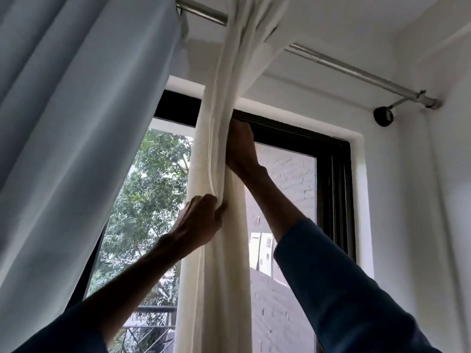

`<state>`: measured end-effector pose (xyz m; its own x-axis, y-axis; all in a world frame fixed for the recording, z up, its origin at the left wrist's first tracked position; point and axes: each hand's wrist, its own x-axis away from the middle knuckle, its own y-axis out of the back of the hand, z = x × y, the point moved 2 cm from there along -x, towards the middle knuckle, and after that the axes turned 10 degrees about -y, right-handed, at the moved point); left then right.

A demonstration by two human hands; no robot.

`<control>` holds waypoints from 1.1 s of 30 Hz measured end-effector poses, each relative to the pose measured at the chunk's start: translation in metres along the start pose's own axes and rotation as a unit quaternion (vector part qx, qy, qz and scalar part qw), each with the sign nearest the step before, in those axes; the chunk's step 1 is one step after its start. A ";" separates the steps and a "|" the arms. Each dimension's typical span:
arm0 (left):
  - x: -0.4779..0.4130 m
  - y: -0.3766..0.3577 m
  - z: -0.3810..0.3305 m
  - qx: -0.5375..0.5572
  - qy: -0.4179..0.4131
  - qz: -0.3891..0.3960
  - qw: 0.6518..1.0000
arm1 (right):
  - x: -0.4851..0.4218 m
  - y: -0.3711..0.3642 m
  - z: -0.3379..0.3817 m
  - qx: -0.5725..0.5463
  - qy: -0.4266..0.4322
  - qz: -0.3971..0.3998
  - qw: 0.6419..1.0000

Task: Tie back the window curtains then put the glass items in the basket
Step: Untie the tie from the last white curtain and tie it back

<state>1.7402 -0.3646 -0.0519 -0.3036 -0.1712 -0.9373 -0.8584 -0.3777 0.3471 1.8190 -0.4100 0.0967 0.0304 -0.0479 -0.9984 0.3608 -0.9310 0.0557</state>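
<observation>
A cream sheer curtain hangs gathered into a narrow bunch from the metal rod, in front of the dark-framed window. My left hand grips the bunch from the left at mid height, fingers pinching its folds. Higher up, my right hand is closed around the same bunch from the right side. A pale blue curtain hangs at the left, pulled aside. No glass items or basket are in view.
The rod runs right to a black wall bracket. A white wall fills the right side. Trees, a brick wall and a railing show through the window pane.
</observation>
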 end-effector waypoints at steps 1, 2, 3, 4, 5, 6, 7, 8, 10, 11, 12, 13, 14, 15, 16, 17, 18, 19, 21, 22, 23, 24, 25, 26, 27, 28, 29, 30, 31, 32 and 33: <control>0.001 0.001 0.004 -0.005 0.002 0.005 1.000 | 0.002 0.000 -0.003 0.004 -0.008 -0.007 1.000; 0.004 0.002 0.008 -0.011 0.001 0.012 1.000 | 0.007 -0.001 -0.011 0.011 -0.030 -0.011 0.999; 0.007 0.002 0.011 -0.016 -0.001 0.015 1.000 | 0.016 0.000 -0.020 0.024 -0.050 -0.013 0.998; 0.010 0.002 0.013 -0.019 -0.002 0.017 1.000 | 0.026 0.003 -0.031 0.032 -0.072 -0.021 0.997; 0.013 0.002 0.015 -0.021 0.000 0.012 1.000 | 0.038 0.008 -0.041 0.050 -0.087 -0.030 0.994; 0.015 0.002 0.016 -0.019 0.004 0.003 1.000 | 0.050 0.016 -0.048 0.075 -0.101 -0.036 0.991; 0.017 0.003 0.016 -0.014 0.008 -0.008 1.000 | 0.062 0.026 -0.055 0.093 -0.117 -0.043 0.988; 0.021 0.002 0.016 -0.010 0.009 -0.016 1.000 | 0.077 0.037 -0.060 0.105 -0.126 -0.052 0.985; 0.029 -0.001 0.010 -0.014 -0.007 -0.020 1.000 | 0.107 0.057 -0.067 0.098 -0.133 -0.056 0.985; 0.033 -0.003 0.006 -0.012 -0.018 -0.020 1.000 | 0.124 0.065 -0.069 0.086 -0.132 -0.058 0.986; 0.039 -0.006 0.001 -0.007 -0.024 -0.018 1.000 | 0.141 0.070 -0.070 0.071 -0.133 -0.060 0.987; 0.045 -0.009 -0.004 -0.004 -0.029 -0.016 0.999 | 0.160 0.074 -0.070 0.056 -0.136 -0.064 0.987; 0.050 -0.012 -0.008 -0.006 -0.033 -0.016 0.999 | 0.177 0.077 -0.068 0.043 -0.140 -0.067 0.987; 0.057 -0.016 -0.013 -0.010 -0.035 -0.011 0.999 | 0.197 0.079 -0.068 0.030 -0.151 -0.066 0.986; 0.064 -0.020 -0.016 -0.011 -0.037 -0.005 0.999 | 0.215 0.080 -0.066 0.017 -0.162 -0.063 0.985; 0.072 -0.024 -0.019 -0.007 -0.036 0.006 0.999 | 0.236 0.079 -0.066 0.007 -0.173 -0.056 0.983; 0.081 -0.029 -0.021 0.001 -0.035 0.015 0.999 | 0.256 0.079 -0.065 0.006 -0.178 -0.051 0.983; 0.088 -0.031 -0.024 0.010 -0.038 0.020 0.999 | 0.273 0.078 -0.062 0.012 -0.174 -0.049 0.983; 0.105 -0.038 -0.030 0.024 -0.040 0.030 0.998 | 0.307 0.073 -0.051 0.030 -0.153 -0.041 0.987; 0.113 -0.040 -0.035 0.035 -0.042 0.035 0.998 | 0.322 0.071 -0.042 0.034 -0.137 -0.035 0.989; 0.120 -0.042 -0.042 0.052 -0.045 0.039 0.997 | 0.336 0.068 -0.034 0.036 -0.124 -0.026 0.991; 0.127 -0.043 -0.048 0.077 -0.044 0.040 0.995 | 0.346 0.065 -0.027 0.035 -0.115 -0.015 0.993; 0.134 -0.044 -0.053 0.108 -0.036 0.041 0.993 | 0.357 0.061 -0.022 0.030 -0.108 -0.002 0.994; 0.139 -0.044 -0.056 0.139 -0.019 0.038 0.989 | 0.367 0.059 -0.019 0.024 -0.103 0.012 0.994; 0.144 -0.044 -0.057 0.161 0.003 0.034 0.986 | 0.376 0.057 -0.016 0.017 -0.098 0.029 0.995; 0.148 -0.043 -0.057 0.178 0.027 0.032 0.983 | 0.384 0.057 -0.014 0.011 -0.093 0.046 0.995; 0.151 -0.042 -0.057 0.194 0.044 0.038 0.979 | 0.389 0.058 -0.013 0.003 -0.089 0.064 0.994; 0.155 -0.042 -0.057 0.201 0.054 0.052 0.977 | 0.393 0.059 -0.011 -0.006 -0.090 0.080 0.993; 0.158 -0.042 -0.057 0.197 0.059 0.066 0.976 | 0.394 0.061 -0.009 -0.015 -0.093 0.091 0.991; 0.161 -0.042 -0.057 0.183 0.067 0.075 0.978 | 0.395 0.064 -0.007 -0.023 -0.099 0.101 0.990; 0.163 -0.042 -0.055 0.163 0.075 0.077 0.981 | 0.393 0.067 -0.006 -0.032 -0.106 0.107 0.988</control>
<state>1.7494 -0.4270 -0.2175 -0.3977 -0.3448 -0.8503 -0.9009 -0.0290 0.4331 1.8609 -0.4888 -0.2920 -0.0806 -0.3228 -0.9430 0.4260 -0.8665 0.2602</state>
